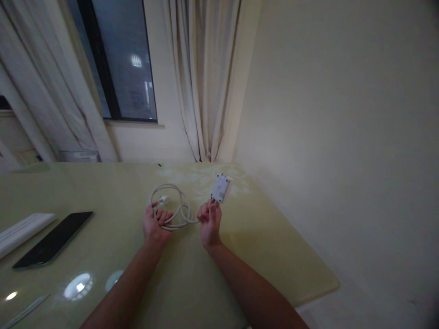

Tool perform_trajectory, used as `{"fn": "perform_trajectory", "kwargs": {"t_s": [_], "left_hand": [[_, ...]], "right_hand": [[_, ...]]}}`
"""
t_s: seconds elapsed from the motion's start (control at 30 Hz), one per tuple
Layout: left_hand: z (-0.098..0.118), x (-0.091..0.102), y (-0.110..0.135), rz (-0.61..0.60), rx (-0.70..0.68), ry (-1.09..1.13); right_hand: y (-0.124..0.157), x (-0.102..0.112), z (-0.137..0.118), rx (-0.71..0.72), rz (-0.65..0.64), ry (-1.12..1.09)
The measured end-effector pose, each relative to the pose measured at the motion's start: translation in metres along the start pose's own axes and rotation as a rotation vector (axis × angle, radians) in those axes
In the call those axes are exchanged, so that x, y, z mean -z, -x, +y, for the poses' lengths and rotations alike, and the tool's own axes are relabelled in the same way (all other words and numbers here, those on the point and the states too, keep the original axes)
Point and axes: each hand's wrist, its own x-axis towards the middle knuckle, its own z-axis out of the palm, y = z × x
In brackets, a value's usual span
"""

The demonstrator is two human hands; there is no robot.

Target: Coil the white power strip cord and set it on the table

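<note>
My left hand [157, 225] is closed around a loosely coiled white power cord [185, 214]. The cord's white plug [164, 200] shows inside the loop, close to my left fingers. From the coil the cord runs across to my right hand [210, 220], whose fingers are closed on it just below a small white power strip [220, 188]. That rectangular block is held up and tilted above the table, with small dark spots near its corners and a pale label. My fingers hide the spot where cord and block join.
On the left of the glossy yellow-green table [267, 256] lie a black flat device [53, 241] and a long white object [25, 231]. A thin pale strip [27, 313] is at the lower left. A wall [336, 137] borders the right side; curtains [206, 68] hang behind.
</note>
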Motion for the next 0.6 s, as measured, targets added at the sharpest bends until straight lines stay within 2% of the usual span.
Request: {"fn": "perform_trajectory", "kwargs": {"t_s": [0.1,0.2,0.3,0.4,0.5,0.6], "left_hand": [[-0.010,-0.002,0.008,-0.046,0.083,0.021],[-0.017,-0.005,0.014,-0.092,0.129,0.046],[-0.017,-0.006,0.016,-0.131,0.132,0.055],[-0.012,-0.004,0.010,-0.141,0.116,0.060],[-0.005,0.001,-0.001,-0.128,0.095,0.072],[0.003,0.009,-0.013,-0.118,0.084,0.098]], "right_hand": [[-0.004,0.006,0.002,0.016,0.035,0.122],[-0.004,0.015,0.009,-0.039,0.061,0.315],[-0.002,0.024,0.016,-0.107,-0.055,0.495],[-0.004,0.029,0.018,-0.115,-0.133,0.552],[-0.008,0.032,0.015,-0.035,-0.204,0.641],[-0.008,0.034,0.013,0.067,-0.354,0.754]]}}
